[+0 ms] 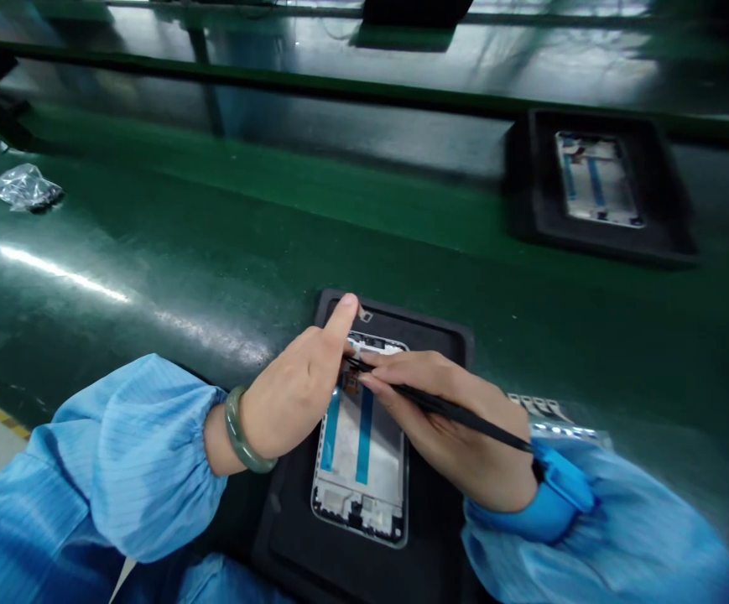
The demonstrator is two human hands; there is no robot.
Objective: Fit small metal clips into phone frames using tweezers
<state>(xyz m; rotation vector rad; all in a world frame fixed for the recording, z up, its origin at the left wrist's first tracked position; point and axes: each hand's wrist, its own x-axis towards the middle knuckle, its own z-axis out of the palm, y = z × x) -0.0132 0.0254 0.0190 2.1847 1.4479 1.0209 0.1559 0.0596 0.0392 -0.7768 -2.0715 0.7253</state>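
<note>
A phone frame (364, 457) with two blue strips lies in a black tray (427, 335) at the near edge of the green bench. My left hand (298, 390), with a green bangle on the wrist, rests over the frame's upper left, its forefinger raised and the other fingers curled onto the frame's top. My right hand (458, 428) pinches thin black tweezers (452, 411), whose tip touches a small orange part near the frame's top. Both arms wear blue sleeves.
A second black tray (528, 184) holding another phone frame (596, 178) sits at the far right on the green belt (213, 252). A crumpled clear plastic bag (21, 186) lies at the far left. A strip of small parts (540, 407) shows behind my right wrist.
</note>
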